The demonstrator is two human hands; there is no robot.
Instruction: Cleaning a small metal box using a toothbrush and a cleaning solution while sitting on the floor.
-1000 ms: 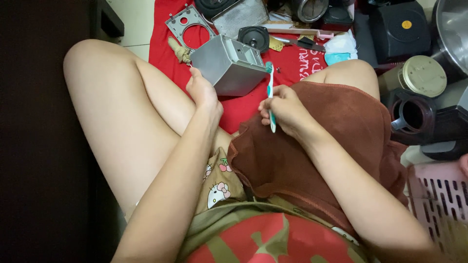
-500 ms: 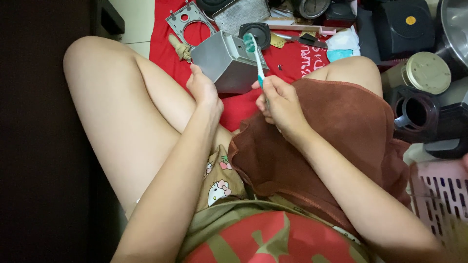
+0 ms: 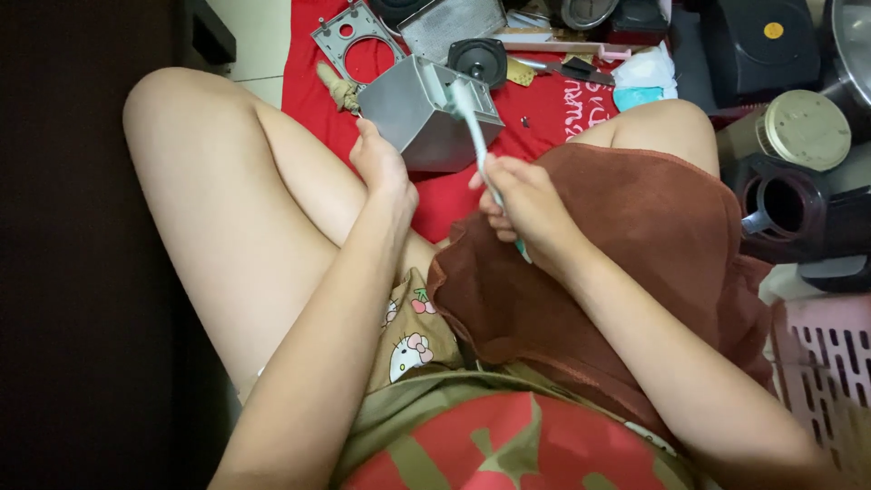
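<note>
A brown towel (image 3: 635, 272) covers the right thigh. Right hand (image 3: 522, 204), fingers curled tight, grips a pale green toothbrush (image 3: 472, 127) whose head meets the top of a grey metal box (image 3: 422, 113). Left hand (image 3: 381, 168) steadies the box's near side, fingers pressed together. The box stands on the red cloth (image 3: 553, 113), beside a small black speaker (image 3: 478, 60) behind it.

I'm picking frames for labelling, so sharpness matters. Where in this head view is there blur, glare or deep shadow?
In the head view, the toothbrush head is smeared by motion blur against the grey metal box; the right hand is slightly soft, the left hand sharper. The left third of the frame is near-black shadow. No strong glare; the brown towel is evenly lit.
</note>
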